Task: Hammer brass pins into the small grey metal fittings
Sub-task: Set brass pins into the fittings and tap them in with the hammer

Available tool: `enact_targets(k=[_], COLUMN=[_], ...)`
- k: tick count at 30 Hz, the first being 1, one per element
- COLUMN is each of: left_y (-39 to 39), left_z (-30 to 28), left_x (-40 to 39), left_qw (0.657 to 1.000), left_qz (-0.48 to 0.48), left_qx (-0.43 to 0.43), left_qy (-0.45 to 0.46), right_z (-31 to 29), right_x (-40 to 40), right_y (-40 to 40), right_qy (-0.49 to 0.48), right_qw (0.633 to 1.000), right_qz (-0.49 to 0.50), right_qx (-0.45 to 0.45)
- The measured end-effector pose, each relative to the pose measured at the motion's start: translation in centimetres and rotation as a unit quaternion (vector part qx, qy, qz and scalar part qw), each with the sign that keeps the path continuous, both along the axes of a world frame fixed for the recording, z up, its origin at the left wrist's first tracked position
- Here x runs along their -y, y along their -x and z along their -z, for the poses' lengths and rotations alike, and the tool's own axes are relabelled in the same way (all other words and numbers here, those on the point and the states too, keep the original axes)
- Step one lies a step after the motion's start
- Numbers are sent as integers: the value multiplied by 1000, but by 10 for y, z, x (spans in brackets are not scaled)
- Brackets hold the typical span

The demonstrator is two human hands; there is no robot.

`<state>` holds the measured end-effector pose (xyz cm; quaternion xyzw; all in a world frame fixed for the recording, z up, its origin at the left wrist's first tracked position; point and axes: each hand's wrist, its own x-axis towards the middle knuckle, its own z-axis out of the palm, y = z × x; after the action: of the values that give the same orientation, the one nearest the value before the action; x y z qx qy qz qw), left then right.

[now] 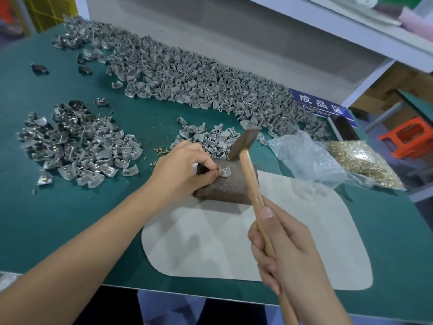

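My left hand [185, 167] pinches a small grey fitting [225, 172] with a brass pin in it, on top of a dark metal block [225, 187]. My right hand [288, 247] grips the wooden handle of a hammer [248, 170]. The hammer's head [243, 143] hangs raised just above and behind the fitting. A few loose brass pins [161, 151] lie on the green table beyond my left hand. A small heap of grey fittings [210, 139] sits behind the block.
A long heap of bare grey fittings [199, 80] runs along the back wall. Fittings with brass pins [77, 146] are piled at the left. Plastic bags, one full of brass pins [365, 163], lie at the right. The block stands on a pale mat [210, 249].
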<state>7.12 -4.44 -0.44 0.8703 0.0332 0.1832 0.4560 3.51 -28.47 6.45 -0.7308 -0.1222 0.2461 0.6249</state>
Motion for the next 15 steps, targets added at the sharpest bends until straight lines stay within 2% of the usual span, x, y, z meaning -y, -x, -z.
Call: enact_targets(k=[7, 11, 15], left_y=[0, 1, 1], left_z=[-2, -2, -4], left_x=[1, 0, 1], left_qw=[1000, 1000, 1000], left_qz=[3, 2, -8], left_qx=[1, 1, -1], left_qy=[-10, 1, -10], right_z=[4, 3, -2], right_x=[0, 1, 0], right_y=[3, -1, 2], right_qy=[-10, 14, -22], right_qw=[1000, 999, 999], right_qz=[14, 17, 27], right_qx=[4, -33, -24])
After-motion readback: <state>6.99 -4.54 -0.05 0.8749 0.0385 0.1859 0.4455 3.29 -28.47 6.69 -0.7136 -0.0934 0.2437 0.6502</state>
